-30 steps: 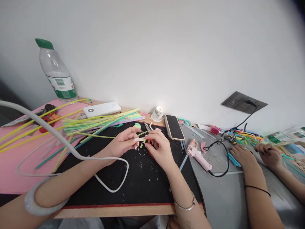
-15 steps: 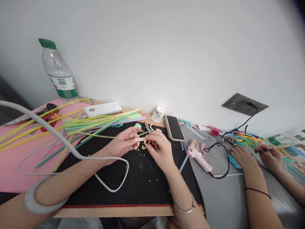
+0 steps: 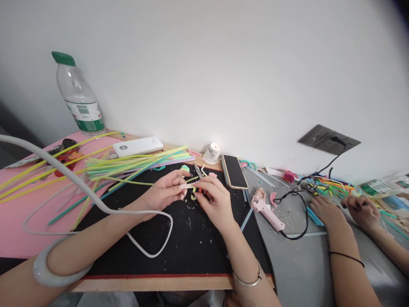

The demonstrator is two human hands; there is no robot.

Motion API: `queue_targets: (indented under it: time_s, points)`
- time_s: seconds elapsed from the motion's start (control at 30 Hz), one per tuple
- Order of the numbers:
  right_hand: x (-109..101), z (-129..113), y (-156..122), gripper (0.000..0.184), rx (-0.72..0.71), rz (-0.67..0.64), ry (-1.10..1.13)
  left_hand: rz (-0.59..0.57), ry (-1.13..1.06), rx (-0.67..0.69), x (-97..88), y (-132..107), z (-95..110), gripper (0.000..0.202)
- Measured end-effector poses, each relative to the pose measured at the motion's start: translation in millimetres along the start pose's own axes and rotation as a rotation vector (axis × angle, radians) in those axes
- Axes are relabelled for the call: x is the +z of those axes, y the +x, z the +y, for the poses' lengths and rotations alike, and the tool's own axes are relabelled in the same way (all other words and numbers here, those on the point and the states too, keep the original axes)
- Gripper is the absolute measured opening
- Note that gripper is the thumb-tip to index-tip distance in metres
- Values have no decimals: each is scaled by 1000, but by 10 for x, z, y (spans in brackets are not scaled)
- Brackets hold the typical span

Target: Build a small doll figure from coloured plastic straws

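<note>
My left hand [image 3: 166, 190] and my right hand [image 3: 214, 199] meet over a black mat [image 3: 191, 238]. The left fingers pinch a short pale straw piece [image 3: 189, 186]. My right hand is closed on small red-handled pliers [image 3: 200, 175], whose metal tip points up and away. A curled yellow-green straw bit [image 3: 193, 196] hangs between the two hands. Small straw scraps lie on the mat below them.
A bundle of long coloured straws [image 3: 137, 163], a white power bank [image 3: 137, 146], a plastic bottle [image 3: 79, 96], a lit candle [image 3: 212, 152], a phone [image 3: 234, 171] and a pink glue gun [image 3: 265, 207] lie around. A white cable [image 3: 96, 200] loops across. Another person's hands [image 3: 329, 212] work at the right.
My hands have hardly moved. The other person's far hand has shifted slightly among the straws at the right.
</note>
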State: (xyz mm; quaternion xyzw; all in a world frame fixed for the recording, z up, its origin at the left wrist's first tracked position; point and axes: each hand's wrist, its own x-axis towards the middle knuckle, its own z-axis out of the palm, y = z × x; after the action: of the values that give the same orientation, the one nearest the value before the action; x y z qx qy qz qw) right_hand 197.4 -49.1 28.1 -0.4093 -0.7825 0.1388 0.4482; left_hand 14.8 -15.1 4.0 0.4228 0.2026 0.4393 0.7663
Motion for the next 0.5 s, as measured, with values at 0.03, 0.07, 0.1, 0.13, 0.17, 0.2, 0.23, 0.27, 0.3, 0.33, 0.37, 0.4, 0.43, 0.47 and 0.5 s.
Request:
queue_targets:
  time_s: [0.03, 0.07, 0.1, 0.13, 0.17, 0.2, 0.23, 0.27, 0.3, 0.33, 0.37, 0.4, 0.43, 0.47, 0.5]
  points:
    - [2, 1, -1, 17, 9, -2, 12, 1, -2, 1, 5, -1, 3, 31]
    - [4, 2, -1, 17, 20, -5, 26, 2, -4, 4, 8, -1, 5, 31]
    - [7, 2, -2, 17, 33, -7, 41, 2, -6, 4, 10, -1, 4, 31]
    - [10, 2, -2, 17, 47, -7, 57, 3, -8, 2, 11, -1, 2, 31]
    - [14, 3, -2, 17, 60, -7, 74, 6, -7, -3, 11, -2, -1, 31]
    - [18, 5, -4, 17, 74, -7, 91, 8, -5, -9, 10, -2, -3, 31]
    - [23, 8, -6, 17, 89, -9, 107, 11, -2, -14, 10, -3, -5, 31]
    - [28, 13, -10, 18, 107, -13, 122, 13, 1, -17, 8, -3, -7, 31]
    - [33, 18, -14, 20, 126, -16, 135, 14, 3, -17, 7, -2, -9, 31]
    - [38, 24, -20, 21, 145, -21, 147, 12, 3, -14, 4, -1, -10, 32]
    - [43, 31, -25, 22, 164, -22, 158, 8, 2, -11, 1, 0, -11, 32]
    - [47, 37, -30, 24, 177, -23, 169, 5, 2, -12, -4, 1, -12, 32]
    - [50, 43, -35, 24, 183, -20, 178, 3, 1, -12, -8, 1, -14, 32]
    - [52, 47, -38, 24, 183, -18, 184, 1, 1, -13, -13, 1, -15, 31]
    - [53, 50, -39, 23, 177, -17, 184, 0, 2, -14, -17, -1, -16, 31]
